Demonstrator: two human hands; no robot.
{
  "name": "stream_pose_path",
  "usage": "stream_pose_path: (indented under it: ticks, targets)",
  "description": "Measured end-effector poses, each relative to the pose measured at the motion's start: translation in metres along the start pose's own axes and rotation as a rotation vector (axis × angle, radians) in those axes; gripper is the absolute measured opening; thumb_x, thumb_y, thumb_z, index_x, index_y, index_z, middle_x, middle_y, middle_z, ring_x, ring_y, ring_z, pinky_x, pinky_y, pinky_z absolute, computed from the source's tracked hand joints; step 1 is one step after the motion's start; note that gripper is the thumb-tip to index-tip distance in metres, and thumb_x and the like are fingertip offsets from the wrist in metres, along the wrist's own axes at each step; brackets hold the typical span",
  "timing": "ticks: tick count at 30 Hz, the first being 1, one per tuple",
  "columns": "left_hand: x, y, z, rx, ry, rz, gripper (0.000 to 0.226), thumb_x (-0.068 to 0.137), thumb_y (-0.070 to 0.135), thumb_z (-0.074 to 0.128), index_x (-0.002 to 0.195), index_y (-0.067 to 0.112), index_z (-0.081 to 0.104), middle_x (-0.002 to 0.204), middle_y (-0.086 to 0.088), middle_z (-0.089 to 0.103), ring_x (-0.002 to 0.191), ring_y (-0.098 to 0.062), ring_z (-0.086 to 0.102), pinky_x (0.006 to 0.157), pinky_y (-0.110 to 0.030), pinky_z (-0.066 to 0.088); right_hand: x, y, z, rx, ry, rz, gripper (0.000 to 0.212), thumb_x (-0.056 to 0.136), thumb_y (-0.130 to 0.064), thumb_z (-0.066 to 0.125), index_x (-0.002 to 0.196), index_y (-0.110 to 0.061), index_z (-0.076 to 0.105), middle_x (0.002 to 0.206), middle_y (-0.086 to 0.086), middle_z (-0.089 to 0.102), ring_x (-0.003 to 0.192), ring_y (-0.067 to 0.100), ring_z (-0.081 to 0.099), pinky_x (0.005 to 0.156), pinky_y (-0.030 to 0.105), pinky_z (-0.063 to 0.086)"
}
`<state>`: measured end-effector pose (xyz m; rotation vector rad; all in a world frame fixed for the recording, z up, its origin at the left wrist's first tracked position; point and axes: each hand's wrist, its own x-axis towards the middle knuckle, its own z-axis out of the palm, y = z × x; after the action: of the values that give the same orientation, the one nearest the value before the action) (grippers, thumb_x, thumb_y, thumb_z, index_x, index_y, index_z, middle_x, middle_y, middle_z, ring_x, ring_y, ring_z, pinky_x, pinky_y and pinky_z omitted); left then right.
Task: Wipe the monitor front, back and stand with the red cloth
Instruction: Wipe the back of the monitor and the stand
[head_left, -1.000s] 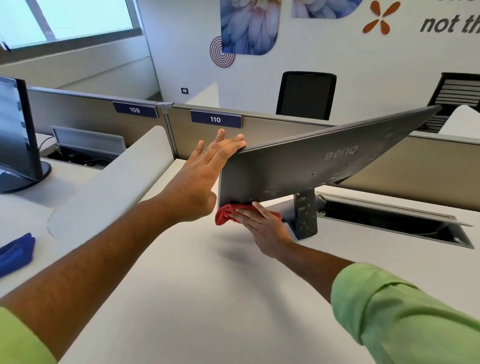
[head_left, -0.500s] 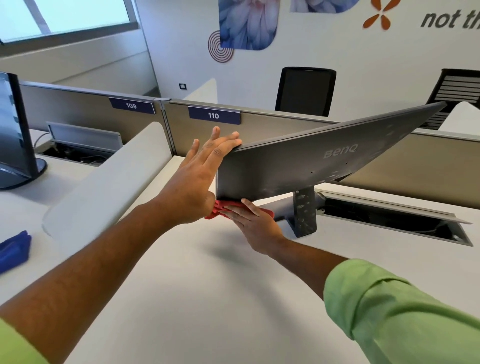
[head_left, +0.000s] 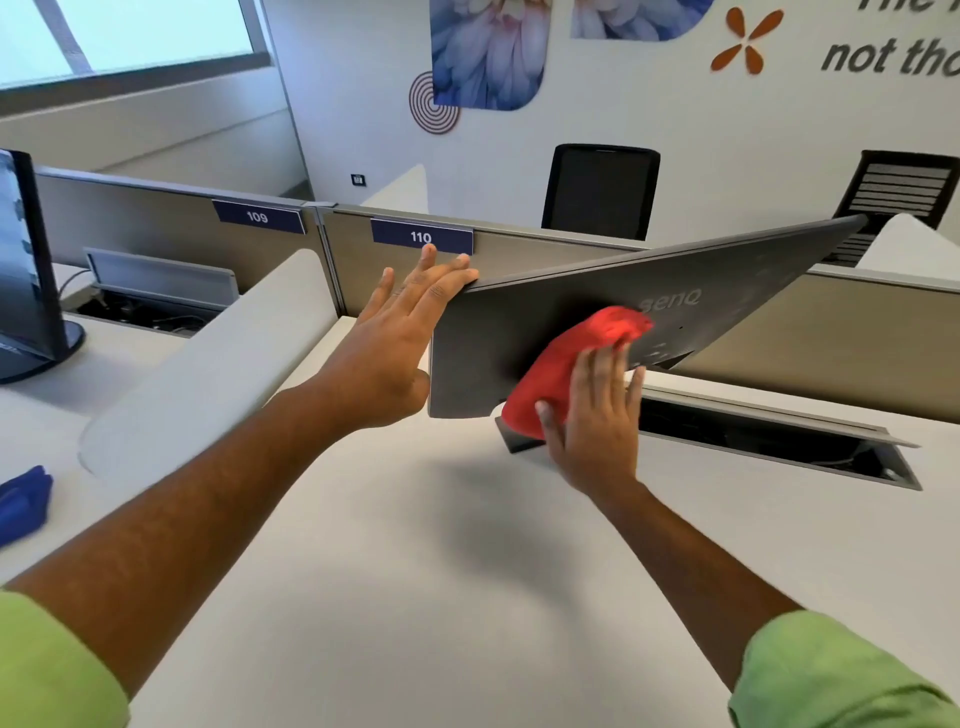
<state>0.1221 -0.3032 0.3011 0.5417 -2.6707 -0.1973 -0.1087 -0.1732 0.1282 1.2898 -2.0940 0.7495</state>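
The red cloth (head_left: 566, 364) has been moved up from the monitor (head_left: 519, 332) bottom edge onto its back, pressed under the spread right hand (head_left: 597, 421); the spread left hand (head_left: 395, 338) steadies the side edge, so back-wiping is judged underway.

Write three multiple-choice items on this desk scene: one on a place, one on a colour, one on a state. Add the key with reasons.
1. Where is the red cloth?
A. on the monitor's back
B. on the desk
C. on the chair

2. What colour is the other cloth at the left edge?
A. green
B. blue
C. white

3. What is the left hand doing?
A. wiping the stand
B. hanging idle
C. resting flat at the monitor's edge

Key: A, the right hand presses it against the grey rear panel; B, it is plainly blue; C, its straight fingers lie on the top corner.
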Motion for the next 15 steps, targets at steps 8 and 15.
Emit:
stream_pose_path:
  ticks: [8, 15]
  targets:
    - [0.003, 0.017, -0.009, 0.17, 0.03, 0.049, 0.1, 0.075, 0.001, 0.064, 0.16, 0.015, 0.013, 0.169, 0.005, -0.008, 0.153, -0.013, -0.02, 0.125, -0.04, -0.003, 0.024, -0.051, -0.018, 0.775, 0.205, 0.452, 0.09, 0.103, -0.044, 0.054, 0.168, -0.007, 0.004, 0.177, 0.009, 0.001, 0.164, 0.024, 0.004, 0.131, 0.055, 0.017]
    - [0.017, 0.053, 0.0, 0.311, -0.03, 0.058, 0.084, 0.094, 0.012, 0.047, 0.161, 0.013, -0.004, 0.168, -0.004, -0.015, 0.153, -0.021, -0.022, 0.127, -0.043, -0.004, -0.023, -0.116, 0.004, 0.883, -0.209, 0.356, 0.098, 0.089, -0.086, 0.028, 0.161, -0.042, -0.022, 0.171, -0.021, -0.025, 0.16, 0.003, -0.011, 0.122, 0.015, 0.001]
